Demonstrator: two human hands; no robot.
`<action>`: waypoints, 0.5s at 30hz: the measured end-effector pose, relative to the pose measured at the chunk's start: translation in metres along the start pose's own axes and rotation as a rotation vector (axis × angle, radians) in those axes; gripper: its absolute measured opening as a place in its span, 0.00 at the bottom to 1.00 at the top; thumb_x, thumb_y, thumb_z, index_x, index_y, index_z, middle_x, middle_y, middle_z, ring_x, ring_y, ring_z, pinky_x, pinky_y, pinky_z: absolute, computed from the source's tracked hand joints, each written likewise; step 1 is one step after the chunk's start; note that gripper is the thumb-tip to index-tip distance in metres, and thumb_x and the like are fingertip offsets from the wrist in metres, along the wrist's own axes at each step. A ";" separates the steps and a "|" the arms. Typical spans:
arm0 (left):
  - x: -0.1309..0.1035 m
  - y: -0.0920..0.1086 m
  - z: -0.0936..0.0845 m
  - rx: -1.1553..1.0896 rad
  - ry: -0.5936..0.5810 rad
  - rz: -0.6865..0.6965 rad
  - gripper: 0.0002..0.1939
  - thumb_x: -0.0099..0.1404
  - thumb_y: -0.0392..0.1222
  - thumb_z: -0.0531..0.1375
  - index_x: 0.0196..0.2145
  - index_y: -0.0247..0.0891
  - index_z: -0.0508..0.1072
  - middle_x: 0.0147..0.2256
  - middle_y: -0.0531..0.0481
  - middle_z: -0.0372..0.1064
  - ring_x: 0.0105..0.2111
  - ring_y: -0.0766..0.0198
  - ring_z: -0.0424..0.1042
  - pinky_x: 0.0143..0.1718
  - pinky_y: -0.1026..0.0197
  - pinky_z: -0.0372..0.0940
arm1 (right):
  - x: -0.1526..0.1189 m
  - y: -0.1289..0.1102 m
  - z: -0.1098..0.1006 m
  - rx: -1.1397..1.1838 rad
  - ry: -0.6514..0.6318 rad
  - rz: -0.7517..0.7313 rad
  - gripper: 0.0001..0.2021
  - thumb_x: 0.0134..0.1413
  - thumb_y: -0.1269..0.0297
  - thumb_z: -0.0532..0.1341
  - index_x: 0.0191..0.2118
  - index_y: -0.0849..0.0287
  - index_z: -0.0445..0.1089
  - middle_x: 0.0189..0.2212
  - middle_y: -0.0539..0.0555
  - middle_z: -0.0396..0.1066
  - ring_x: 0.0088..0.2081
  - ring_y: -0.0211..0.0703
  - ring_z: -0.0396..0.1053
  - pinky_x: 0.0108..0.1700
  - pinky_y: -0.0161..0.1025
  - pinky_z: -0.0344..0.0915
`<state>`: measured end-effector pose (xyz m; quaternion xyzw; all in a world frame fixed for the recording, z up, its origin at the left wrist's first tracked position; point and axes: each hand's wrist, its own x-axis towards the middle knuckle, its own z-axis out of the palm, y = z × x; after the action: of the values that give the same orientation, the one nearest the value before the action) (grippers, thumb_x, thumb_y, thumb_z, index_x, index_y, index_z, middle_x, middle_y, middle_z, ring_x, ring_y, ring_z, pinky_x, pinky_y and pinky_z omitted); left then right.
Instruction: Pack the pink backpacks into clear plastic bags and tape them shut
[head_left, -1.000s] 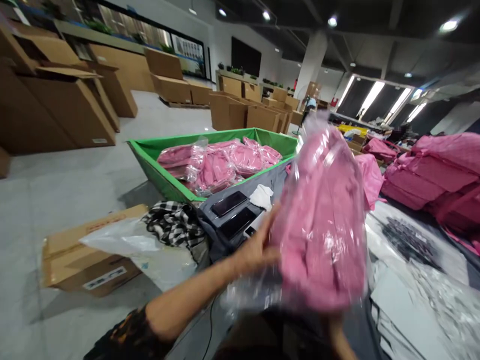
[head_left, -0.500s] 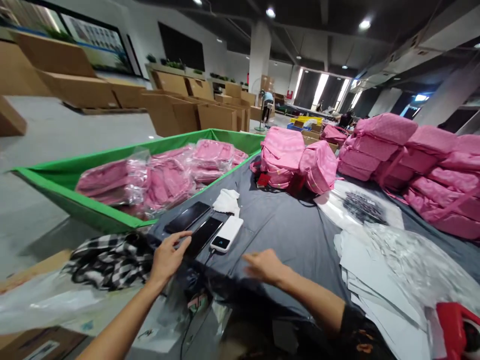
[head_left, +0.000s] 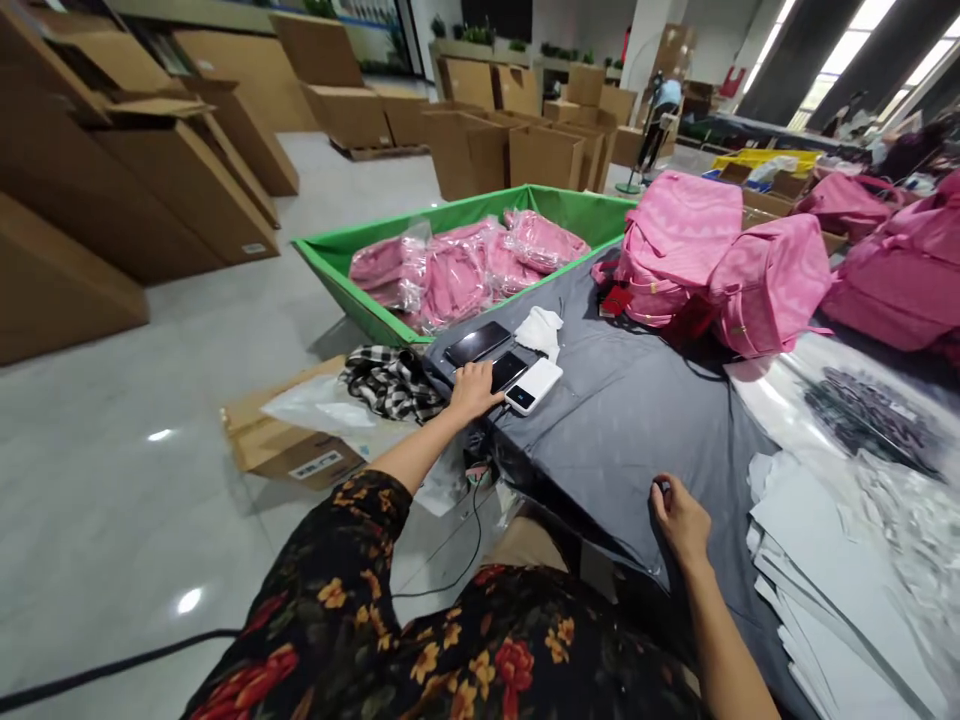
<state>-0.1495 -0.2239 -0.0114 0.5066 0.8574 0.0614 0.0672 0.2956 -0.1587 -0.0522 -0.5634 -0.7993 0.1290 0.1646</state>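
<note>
My left hand (head_left: 474,390) lies over the near end of a black phone (head_left: 508,371), its fingers bent round the edge and its thumb beside a white power bank (head_left: 534,386) with a small lit display. Another dark phone (head_left: 477,343) lies just beyond, and a crumpled white cloth (head_left: 538,332) sits behind the power bank. My right hand (head_left: 681,518) rests near the front edge of the grey-covered table (head_left: 615,440), fingers curled; whatever may be between them is too small to make out.
Pink backpacks (head_left: 679,240) stand at the table's back right. White sheets (head_left: 832,560) and clear plastic lie on the right. A green-rimmed bin (head_left: 360,300) holds wrapped pink bags. A checkered cloth (head_left: 394,380) and cardboard box (head_left: 300,450) are at left.
The view has swung left and down. My left hand has closed on the near end of the black phone. My right hand has moved right, away from the power bank, and its fingers have curled.
</note>
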 end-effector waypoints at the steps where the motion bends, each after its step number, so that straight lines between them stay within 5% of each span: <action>1: 0.002 0.003 -0.002 0.022 -0.008 -0.025 0.38 0.67 0.52 0.60 0.66 0.24 0.58 0.63 0.27 0.61 0.61 0.38 0.61 0.61 0.45 0.56 | 0.000 0.000 0.001 0.007 0.009 -0.001 0.27 0.60 0.44 0.50 0.46 0.59 0.77 0.24 0.54 0.71 0.26 0.43 0.69 0.29 0.35 0.49; 7: 0.011 -0.001 0.000 0.123 -0.016 0.004 0.33 0.68 0.59 0.55 0.55 0.24 0.67 0.54 0.26 0.69 0.56 0.37 0.68 0.54 0.46 0.62 | -0.006 0.004 0.008 0.036 0.053 -0.074 0.21 0.65 0.52 0.50 0.44 0.59 0.76 0.27 0.54 0.74 0.27 0.41 0.71 0.32 0.35 0.55; 15: 0.024 -0.016 0.022 0.184 0.047 0.086 0.38 0.68 0.61 0.46 0.59 0.23 0.66 0.52 0.29 0.72 0.54 0.37 0.69 0.53 0.44 0.65 | -0.011 -0.002 0.015 -0.007 0.110 -0.111 0.17 0.67 0.60 0.51 0.45 0.61 0.75 0.25 0.52 0.73 0.28 0.40 0.71 0.34 0.34 0.55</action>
<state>-0.1705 -0.2096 -0.0371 0.5453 0.8383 -0.0029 -0.0026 0.2915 -0.1698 -0.0667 -0.5250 -0.8195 0.0857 0.2133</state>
